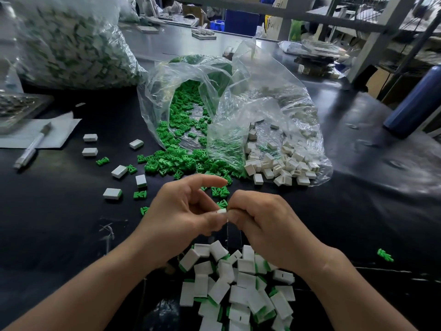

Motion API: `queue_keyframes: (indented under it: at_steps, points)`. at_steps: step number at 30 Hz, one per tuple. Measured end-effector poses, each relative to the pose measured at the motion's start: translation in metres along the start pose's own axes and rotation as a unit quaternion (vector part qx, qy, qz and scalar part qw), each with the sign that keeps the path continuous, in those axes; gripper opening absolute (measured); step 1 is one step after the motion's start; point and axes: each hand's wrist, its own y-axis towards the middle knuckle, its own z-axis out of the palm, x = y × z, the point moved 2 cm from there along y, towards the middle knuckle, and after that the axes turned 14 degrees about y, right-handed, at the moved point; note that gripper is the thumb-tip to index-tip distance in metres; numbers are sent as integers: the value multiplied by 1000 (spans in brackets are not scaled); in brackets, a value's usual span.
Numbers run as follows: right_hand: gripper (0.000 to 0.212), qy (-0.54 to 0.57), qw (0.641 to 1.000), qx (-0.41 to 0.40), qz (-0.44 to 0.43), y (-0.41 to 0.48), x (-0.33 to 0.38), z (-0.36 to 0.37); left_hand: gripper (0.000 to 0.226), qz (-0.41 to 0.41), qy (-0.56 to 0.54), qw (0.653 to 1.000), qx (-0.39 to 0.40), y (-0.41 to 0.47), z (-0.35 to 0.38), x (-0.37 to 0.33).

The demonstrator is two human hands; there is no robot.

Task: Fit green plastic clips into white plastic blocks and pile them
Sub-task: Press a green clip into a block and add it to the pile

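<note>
Green plastic clips (181, 161) spill from the mouth of a clear plastic bag (155, 96) onto your black table (59, 223), and right beside them small white plastic blocks (281, 166) heap in a second clear bag (298, 103). Your hands meet just above the table: your left hand (181, 211) pinches one white block (221, 211) between thumb and middle fingers, forefinger arched free above it. Your right hand (265, 220) has its fingers curled in, thumb and forefinger pinching that block's right end; whether a clip sits between them cannot be told. Under your wrists lies the pile of white blocks with green edges (238, 290). To your left, a white pen (31, 149) rests on a paper sheet (59, 130).
</note>
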Motion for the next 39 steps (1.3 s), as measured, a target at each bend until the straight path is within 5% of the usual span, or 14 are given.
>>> queue_keyframes:
  at_steps: [6,11,17,26,31,39]
  points:
    - [39,260,956,-59,123,2,-7,-9,40,-19,-115,993,-13,3,6,-1]
    - [57,462,852,-19,247,3,-8,2,34,-1,-156,987,-22,2,5,-2]
    - [57,589,750,43,297,5,6,16,30,-1,-197,980,-16,1,6,-5]
    - [45,602,744,-18,289,1,10,18,33,12,-206,978,-33,-1,9,-4]
    - [65,605,746,-5,278,1,10,22,37,3,-224,974,-32,-1,9,-5]
    - [48,604,746,0,280,3,10,18,32,16,-225,974,-37,-2,8,-8]
